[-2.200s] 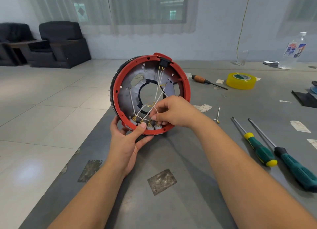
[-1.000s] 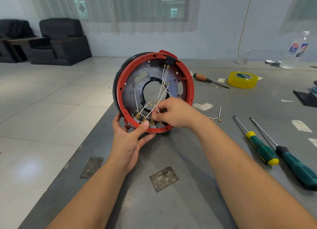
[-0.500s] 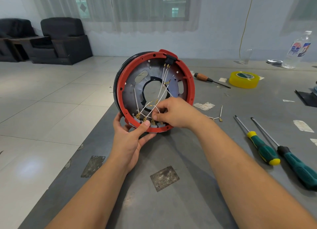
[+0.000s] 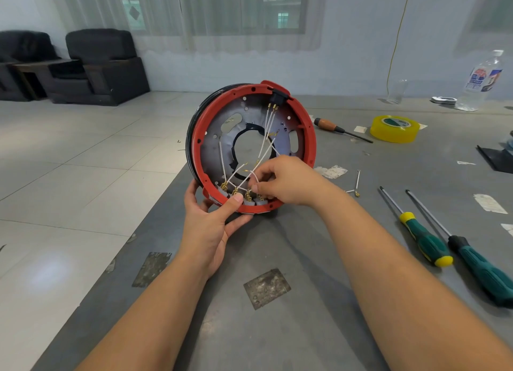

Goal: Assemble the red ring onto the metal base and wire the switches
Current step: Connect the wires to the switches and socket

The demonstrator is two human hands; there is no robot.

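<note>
While left hand (image 4: 206,226) grips red ring (image 4: 309,137), right hand (image 4: 286,180) pinches white wire (image 4: 256,177), four switches (image 4: 248,198).

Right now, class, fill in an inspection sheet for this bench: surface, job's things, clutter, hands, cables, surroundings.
Surface: grey table, worn patches, paper scraps.
Job's things: red ring seated on metal base, held on edge; grey switches along bottom rim.
Clutter: two green screwdrivers, wooden-handled screwdriver, yellow tape roll, bottle, loose wire.
Hands: left hand grips the ring's bottom; right hand pinches a white wire.
Cables: yellow cord down the wall.
Surroundings: black armchairs, curtained window, tiled floor.
</note>
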